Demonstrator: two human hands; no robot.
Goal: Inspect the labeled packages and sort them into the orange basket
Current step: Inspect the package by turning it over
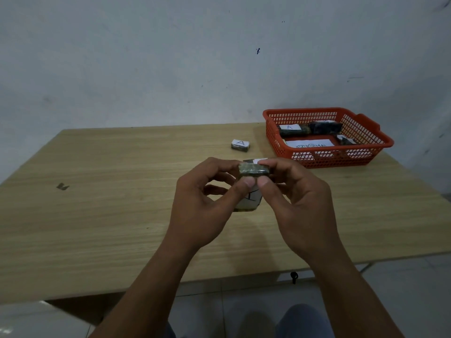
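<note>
Both hands hold one small dark package [253, 170] above the middle of the table, edge toward me. My left hand [202, 201] pinches its left end and my right hand [297, 198] pinches its right end, thumbs underneath. Below the hands another package with a white "A" label [251, 200] lies on the table, partly hidden by my thumbs. A third package labelled "A" [240, 145] lies farther back. The orange basket [366, 152] stands at the back right and holds several dark packages [294, 130] and a white paper reading "ABNORMAL" [310, 144].
The wooden table [97, 215] reaches the grey wall behind. A small dark mark [63, 186] is on the table at the left. My knees and tiled floor show below the table's front edge.
</note>
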